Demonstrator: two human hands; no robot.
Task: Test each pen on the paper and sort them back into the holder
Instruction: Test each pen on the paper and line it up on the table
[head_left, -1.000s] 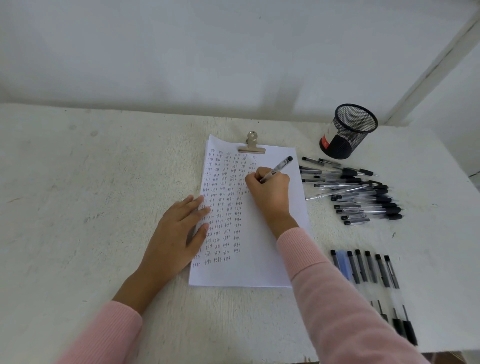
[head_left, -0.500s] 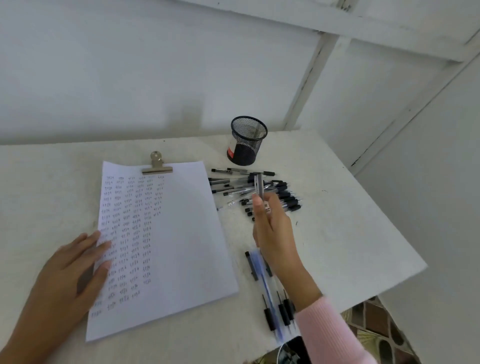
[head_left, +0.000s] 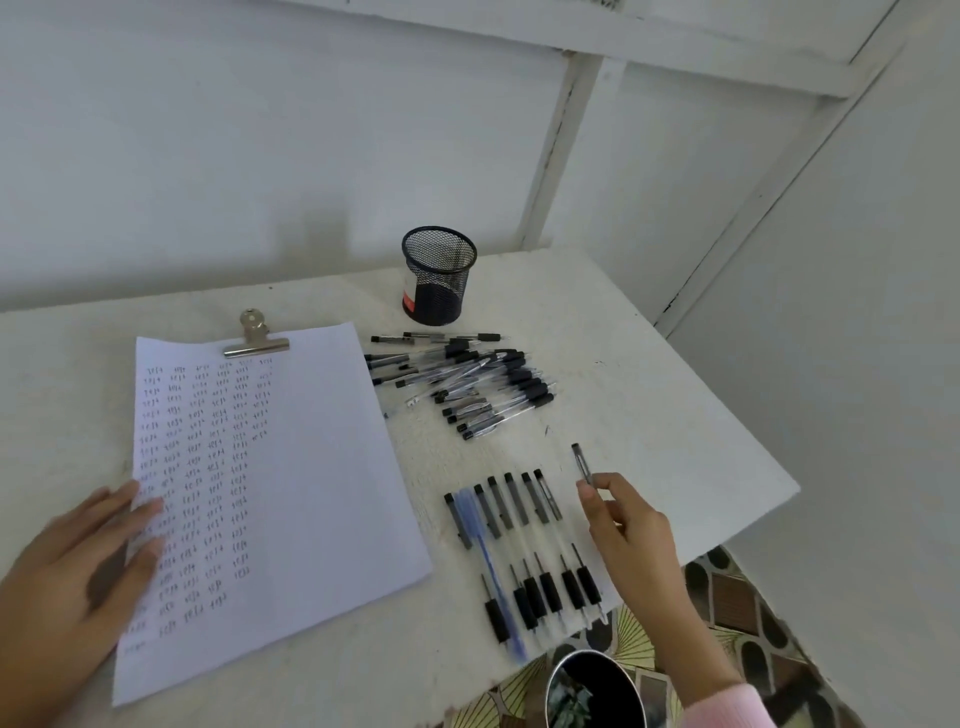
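My right hand (head_left: 626, 525) pinches a clear pen with a black cap (head_left: 582, 464) just right of a neat row of pens (head_left: 524, 551) lying side by side near the table's front edge. A loose pile of pens (head_left: 467, 384) lies farther back, beside the paper. The sheet of paper (head_left: 306, 478), covered with columns of small marks on its left half, is held by a metal clip (head_left: 254, 338). My left hand (head_left: 78, 577) rests flat on the paper's left edge. The black mesh holder (head_left: 439, 275) stands upright behind the pile and looks empty.
The white table (head_left: 649, 405) ends close to my right hand, with its right corner near the wall. Below the front edge a dark round container (head_left: 595, 691) sits on a patterned floor. White walls stand behind and to the right.
My right hand left the paper with the pen, swung right over the loose pile, then came down beside the neat row. The view turned right. My left hand stayed on the paper.
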